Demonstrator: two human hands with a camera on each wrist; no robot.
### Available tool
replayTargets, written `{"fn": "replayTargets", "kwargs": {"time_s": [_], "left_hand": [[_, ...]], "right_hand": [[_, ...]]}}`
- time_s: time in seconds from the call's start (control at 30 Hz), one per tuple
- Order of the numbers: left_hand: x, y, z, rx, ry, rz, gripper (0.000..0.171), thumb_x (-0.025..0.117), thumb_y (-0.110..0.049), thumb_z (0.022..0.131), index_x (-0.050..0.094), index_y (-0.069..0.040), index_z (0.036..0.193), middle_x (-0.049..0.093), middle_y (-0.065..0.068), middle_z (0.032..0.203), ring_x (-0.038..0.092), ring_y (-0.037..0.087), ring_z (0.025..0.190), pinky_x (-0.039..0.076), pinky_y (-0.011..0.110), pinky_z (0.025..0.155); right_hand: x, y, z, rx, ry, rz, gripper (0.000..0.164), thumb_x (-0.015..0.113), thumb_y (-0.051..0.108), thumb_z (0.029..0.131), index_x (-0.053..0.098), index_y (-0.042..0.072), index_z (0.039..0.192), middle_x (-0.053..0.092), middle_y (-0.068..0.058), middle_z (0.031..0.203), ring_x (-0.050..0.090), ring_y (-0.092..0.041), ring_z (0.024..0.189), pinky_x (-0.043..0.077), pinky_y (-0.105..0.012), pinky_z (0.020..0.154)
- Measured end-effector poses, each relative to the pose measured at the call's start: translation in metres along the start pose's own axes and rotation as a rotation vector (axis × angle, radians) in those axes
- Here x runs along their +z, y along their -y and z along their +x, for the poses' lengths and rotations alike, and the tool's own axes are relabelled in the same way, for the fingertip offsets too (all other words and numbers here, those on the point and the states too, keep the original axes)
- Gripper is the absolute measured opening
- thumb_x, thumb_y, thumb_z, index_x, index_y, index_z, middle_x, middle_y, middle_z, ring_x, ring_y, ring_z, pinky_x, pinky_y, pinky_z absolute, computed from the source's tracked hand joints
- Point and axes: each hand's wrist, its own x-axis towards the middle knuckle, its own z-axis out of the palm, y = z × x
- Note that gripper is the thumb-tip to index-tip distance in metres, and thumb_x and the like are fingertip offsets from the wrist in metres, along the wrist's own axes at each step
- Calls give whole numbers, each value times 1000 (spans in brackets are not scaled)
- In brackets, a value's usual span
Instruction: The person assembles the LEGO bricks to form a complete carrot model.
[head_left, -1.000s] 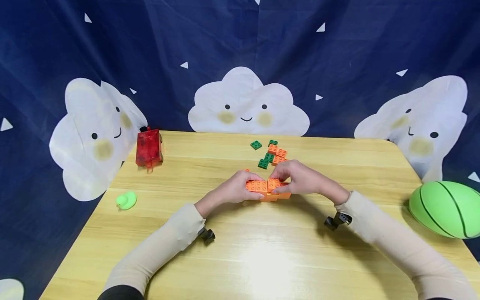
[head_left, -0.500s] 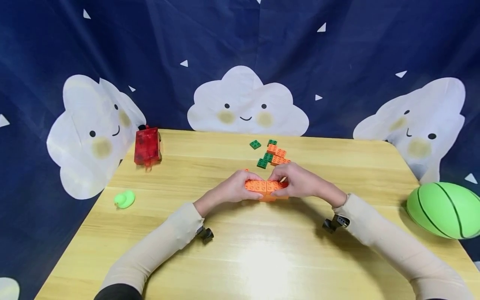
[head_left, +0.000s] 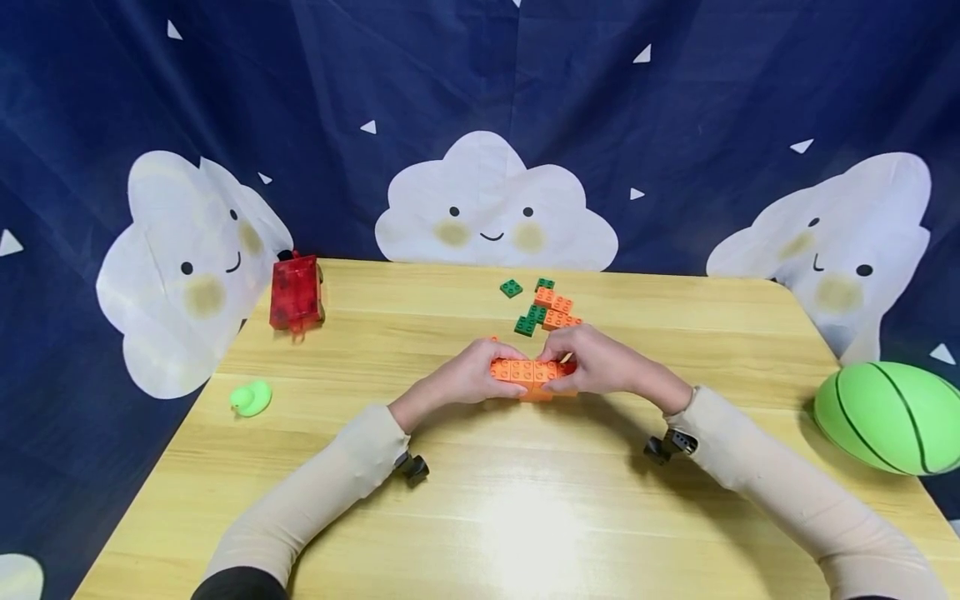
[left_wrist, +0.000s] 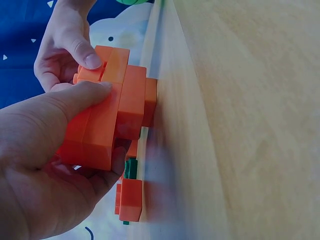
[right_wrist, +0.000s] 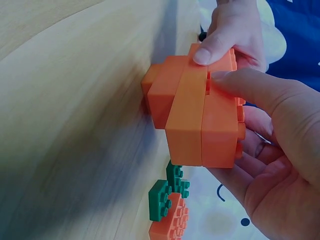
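A stepped stack of orange toy bricks (head_left: 536,395) stands at mid-table, wider at the top than at the bottom. My left hand (head_left: 471,372) grips its left end, thumb on the near side and fingers behind. At the other end my right hand (head_left: 596,360) pinches an orange brick (right_wrist: 218,132) of the top layer between thumb and fingers. Both thumbs lie close together near the middle. A narrow slit shows beside the thumbtips in the right wrist view. The lowest orange brick (left_wrist: 150,100) is right at the tabletop.
Behind the hands lie loose orange bricks (head_left: 553,300) and green bricks (head_left: 526,326), with a separate green brick (head_left: 512,288). A red translucent toy (head_left: 296,292) and a green rubber duck (head_left: 251,398) are on the left. A green ball (head_left: 888,417) sits at the right edge.
The brick in my right hand has come down from a slightly raised position, level with the bricks beside it. My left hand has kept its grip with little movement.
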Motion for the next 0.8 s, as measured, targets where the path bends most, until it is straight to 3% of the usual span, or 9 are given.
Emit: {"fn": "replayTargets", "kwargs": {"time_s": [0.27, 0.6, 0.8], "left_hand": [[0, 1, 0, 7, -1, 8, 33, 84, -20, 86, 76, -12, 117, 75, 0, 104, 58, 10, 83, 48, 20, 68], [0, 1, 1, 31, -2, 10, 31, 84, -19, 86, 77, -13, 116, 76, 0, 100, 56, 9, 77, 45, 20, 66], [0, 1, 1, 19, -5, 21, 32, 84, -21, 87, 76, -13, 117, 75, 0, 104, 58, 9, 82, 47, 20, 68]], "right_hand": [[1, -1, 0, 12, -5, 27, 17, 85, 12, 83, 74, 11, 96, 71, -1, 92, 65, -9, 80, 59, -25, 68], [2, -1, 0, 17, -5, 52, 16, 85, 11, 83, 74, 12, 94, 72, -1, 92, 68, -10, 83, 61, -26, 71], [2, -1, 0, 33, 1, 67, 16, 84, 11, 83, 74, 12, 94, 72, -1, 94, 71, -13, 88, 62, -30, 77]]}}
